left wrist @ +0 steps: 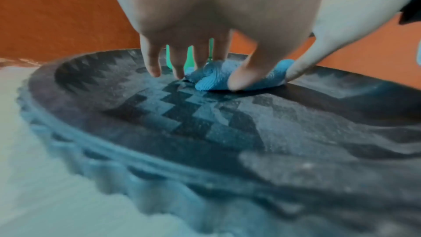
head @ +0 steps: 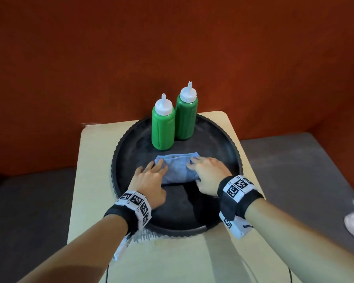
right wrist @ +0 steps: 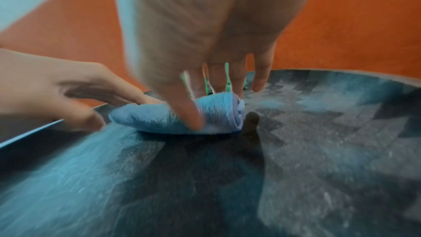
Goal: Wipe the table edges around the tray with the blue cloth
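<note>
Two hands are on the blue cloth (head: 177,168), which lies folded in the middle of the round black tray (head: 231,139) — not yet out on the tabletop (head: 90,160). From the head view, the left hand (head: 149,180) has its fingers on the cloth's left end and the right hand (head: 207,173) has its fingers on the right end. Two green bottles (head: 173,123) stand behind the cloth, at the back of the tray. I think the step now is to pick the cloth up. To do it well, bunch it tight in one hand, lift it clear of the tray rim, and keep away from the bottles so they do not tip.

The left wrist view shows what the head view hides — the thumb (left wrist: 246,77) and fingers (left wrist: 177,68) of the left hand curl down and pinch the cloth's end. It also shows the bumpy rim of the tray up close.

The right wrist view shows the right thumb (right wrist: 189,114) pressed on the front of the cloth with the other fingers behind it, so this hand pinches too. It shows pale dust on the tray floor.
</note>
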`<action>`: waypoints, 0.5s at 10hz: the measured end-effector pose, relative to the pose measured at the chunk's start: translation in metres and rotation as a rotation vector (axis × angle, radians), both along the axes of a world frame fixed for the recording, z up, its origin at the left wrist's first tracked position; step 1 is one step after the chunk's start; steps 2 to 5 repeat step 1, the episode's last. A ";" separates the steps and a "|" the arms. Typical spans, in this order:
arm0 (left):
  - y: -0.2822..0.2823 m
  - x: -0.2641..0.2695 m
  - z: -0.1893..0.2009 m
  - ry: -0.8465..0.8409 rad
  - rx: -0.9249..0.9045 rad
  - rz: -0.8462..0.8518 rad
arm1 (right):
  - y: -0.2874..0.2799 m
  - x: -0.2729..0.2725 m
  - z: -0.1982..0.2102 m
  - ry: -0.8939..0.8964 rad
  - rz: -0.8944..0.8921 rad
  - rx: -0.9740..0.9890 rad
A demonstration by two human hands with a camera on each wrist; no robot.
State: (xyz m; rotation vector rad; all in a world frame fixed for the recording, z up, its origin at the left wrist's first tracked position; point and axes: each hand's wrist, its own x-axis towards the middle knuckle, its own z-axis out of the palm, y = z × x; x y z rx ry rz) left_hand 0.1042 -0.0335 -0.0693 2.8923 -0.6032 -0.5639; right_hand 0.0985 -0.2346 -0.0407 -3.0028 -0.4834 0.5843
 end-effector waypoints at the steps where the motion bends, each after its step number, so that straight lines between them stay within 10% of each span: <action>1: -0.001 0.003 0.013 -0.097 -0.045 0.063 | -0.003 -0.003 0.003 -0.061 -0.032 0.084; 5: -0.001 0.003 0.013 -0.097 -0.045 0.063 | -0.003 -0.003 0.003 -0.061 -0.032 0.084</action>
